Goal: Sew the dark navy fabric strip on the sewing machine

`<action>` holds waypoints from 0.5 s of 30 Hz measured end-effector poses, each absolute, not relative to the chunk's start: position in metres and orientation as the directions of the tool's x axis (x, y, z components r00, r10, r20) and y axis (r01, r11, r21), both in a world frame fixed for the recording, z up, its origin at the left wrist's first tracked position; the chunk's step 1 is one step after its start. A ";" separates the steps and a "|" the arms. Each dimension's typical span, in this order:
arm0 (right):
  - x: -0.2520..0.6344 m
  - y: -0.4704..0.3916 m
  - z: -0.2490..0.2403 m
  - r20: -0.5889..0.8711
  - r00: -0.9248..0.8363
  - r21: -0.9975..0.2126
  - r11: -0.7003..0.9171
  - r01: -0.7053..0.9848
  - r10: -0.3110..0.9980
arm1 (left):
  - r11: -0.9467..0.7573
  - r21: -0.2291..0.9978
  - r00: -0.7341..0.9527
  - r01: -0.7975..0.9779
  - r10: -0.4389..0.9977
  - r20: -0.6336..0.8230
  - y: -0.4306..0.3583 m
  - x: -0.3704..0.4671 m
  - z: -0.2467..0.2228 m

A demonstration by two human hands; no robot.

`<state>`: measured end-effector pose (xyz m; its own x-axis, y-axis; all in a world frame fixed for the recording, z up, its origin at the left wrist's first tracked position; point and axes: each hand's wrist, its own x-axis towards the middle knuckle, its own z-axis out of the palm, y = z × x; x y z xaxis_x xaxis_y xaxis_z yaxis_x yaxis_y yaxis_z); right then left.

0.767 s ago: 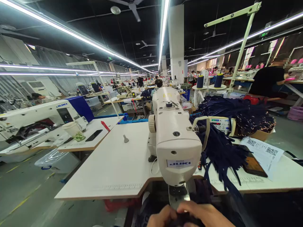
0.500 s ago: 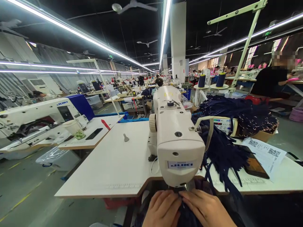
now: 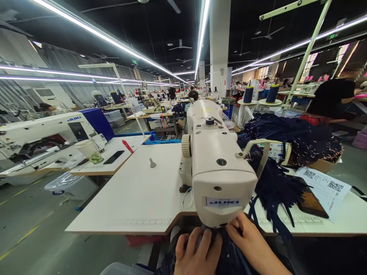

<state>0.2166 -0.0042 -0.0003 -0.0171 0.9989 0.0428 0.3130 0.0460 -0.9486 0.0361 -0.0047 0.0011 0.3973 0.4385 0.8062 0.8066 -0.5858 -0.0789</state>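
Observation:
A white sewing machine point(image 3: 213, 160) stands on the white work table point(image 3: 137, 198) right in front of me. Under its head lies dark navy fabric point(image 3: 226, 254). My left hand point(image 3: 196, 254) presses flat on that fabric at the bottom of the view. My right hand point(image 3: 252, 244) rests on the same fabric just right of the machine's head, fingers reaching under it. The needle area is hidden behind the machine's head.
A pile of navy strips point(image 3: 275, 183) spills over the table to the right, next to a phone point(image 3: 311, 202) and printed paper sheets point(image 3: 327, 187). Another sewing machine point(image 3: 37, 137) and a cup point(image 3: 89, 149) sit at the left. A person in black point(image 3: 332, 97) works far right.
Both hands have moved up and forward to the machine's head, spreading flat on the navy fabric. The view has tilted slightly downward.

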 end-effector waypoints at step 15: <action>0.225 0.008 -0.004 0.051 0.000 -0.830 0.042 0.556 0.999 | -0.457 -0.071 0.289 0.887 0.428 0.856 -0.006 0.057 -0.006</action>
<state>0.2247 0.0077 -0.0039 0.0005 0.9987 0.0510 0.5564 0.0421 -0.8299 0.0570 -0.0062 -0.0058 0.2889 0.4281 0.8563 0.8867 -0.4568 -0.0708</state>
